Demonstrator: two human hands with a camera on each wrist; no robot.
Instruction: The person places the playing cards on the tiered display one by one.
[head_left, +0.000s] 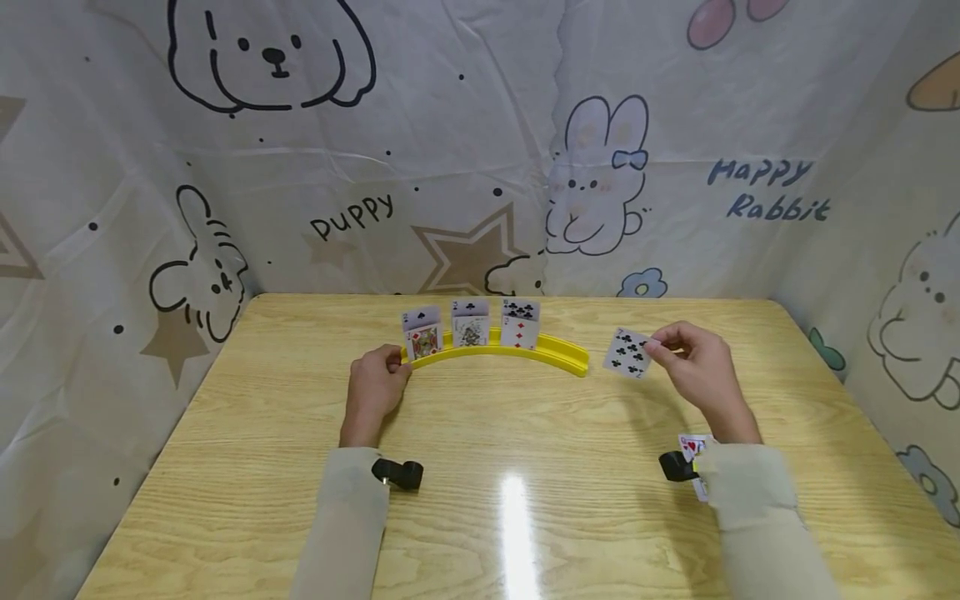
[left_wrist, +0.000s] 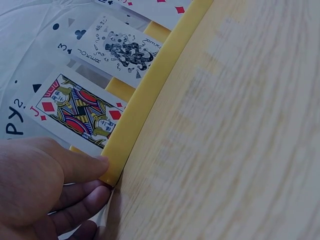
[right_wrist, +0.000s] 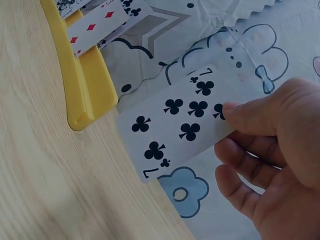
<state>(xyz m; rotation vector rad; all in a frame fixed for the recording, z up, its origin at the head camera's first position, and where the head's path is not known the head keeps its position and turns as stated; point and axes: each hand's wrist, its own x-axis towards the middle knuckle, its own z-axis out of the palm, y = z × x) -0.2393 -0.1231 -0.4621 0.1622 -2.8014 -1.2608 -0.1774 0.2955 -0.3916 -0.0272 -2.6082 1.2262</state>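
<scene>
My right hand (head_left: 697, 367) pinches a seven of clubs (right_wrist: 187, 117) by one edge, thumb on its face, just right of a curved yellow card holder (head_left: 558, 354). The left hand (head_left: 375, 383) grips the holder's left end between thumb and fingers. In the holder stand a jack of diamonds (left_wrist: 82, 112), a joker (left_wrist: 120, 47) and a three of diamonds (right_wrist: 100, 27), each in front of a black-suited card. The holder's right end has bare slots.
On the wooden table (head_left: 480, 433), under the right forearm, lies a partly covered red-suited card (head_left: 690, 446). A white cloth (head_left: 450, 125) printed with cartoon animals hangs behind the table and along its sides.
</scene>
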